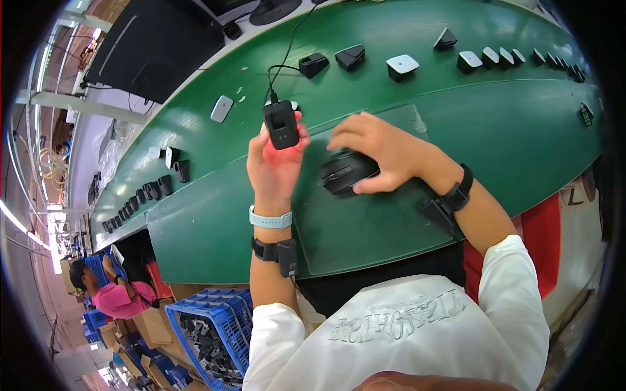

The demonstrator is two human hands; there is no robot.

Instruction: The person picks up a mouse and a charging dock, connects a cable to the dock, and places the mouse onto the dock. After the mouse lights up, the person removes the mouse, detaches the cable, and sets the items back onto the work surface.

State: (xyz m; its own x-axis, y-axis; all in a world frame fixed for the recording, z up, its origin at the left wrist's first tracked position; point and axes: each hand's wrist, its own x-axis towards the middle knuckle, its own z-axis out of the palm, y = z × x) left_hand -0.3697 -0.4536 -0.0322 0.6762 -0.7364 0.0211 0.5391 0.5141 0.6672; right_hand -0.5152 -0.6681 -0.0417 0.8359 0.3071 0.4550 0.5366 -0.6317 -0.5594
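My left hand [279, 166] is closed round a small black handheld device [281, 125] with a little dark screen, held face up above the green table. A black cable [272, 85] is plugged into the device's top end. Red light glows on the fingers and palm behind it. To the right, my right hand [385, 150] is curved around a black computer mouse [349, 173], thumb on its near side and fingers over its far side. The mouse rests on a clear sheet [365, 241] on the table. Part of the mouse is hidden under the hand.
Black-and-white blocky units [402, 67] line the far side of the green table [208, 221], with more dark units [153, 190] at left. A small silver device [222, 109] lies beyond my left hand. A blue crate [215, 332] of black parts stands lower left, near another person [120, 296].
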